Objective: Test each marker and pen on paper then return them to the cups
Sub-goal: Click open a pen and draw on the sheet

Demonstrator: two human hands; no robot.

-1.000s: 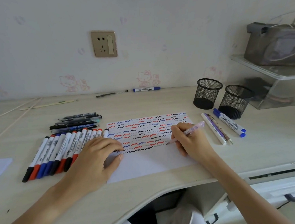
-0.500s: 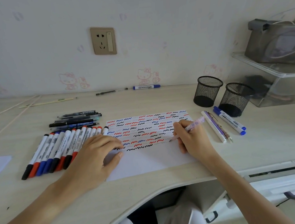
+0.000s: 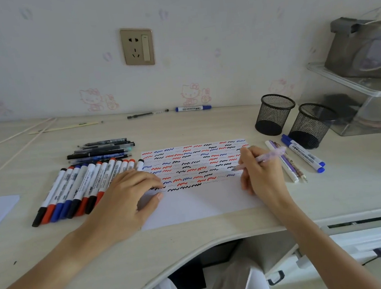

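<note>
While the right hand writes, layout reads as a sort-by-status setup:

right hand (image 3: pixel 263 175): fingers curled round the lilac pen (image 3: pixel 261 159), tip down at the right edge of the paper (image 3: pixel 201 202), on or just above a squiggle row; contact too fine to tell. Writing grip, so my read is this pen is mid-test.
left hand (image 3: pixel 129 194): flat, fingers relaxed, pressing the paper's left edge. Holds nothing; likely there to stop the sheet sliding under the strokes.
paper: upper part filled with red, blue and black squiggles, lower part blank. Room left for more rows.
marker row (image 3: pixel 79 189): lying side by side left of the paper, touching each other, caps toward the person. Probably the done pile.
dark pens (image 3: pixel 101 150): small stack just behind the marker row.
right-side pens (image 3: pixel 293 159): a few pens and blue-capped markers between the paper and the cups, near the writing hand. Tested or queued: cannot tell.
cups (image 3: pixel 274 115): two black mesh cups, upright, rear right of the table (image 3: pixel 206 125), nothing seen inside. Return step not yet begun.
strays: blue marker (image 3: pixel 193 108) and a thin pen (image 3: pixel 147 114) at the wall, well apart from both piles.
</note>
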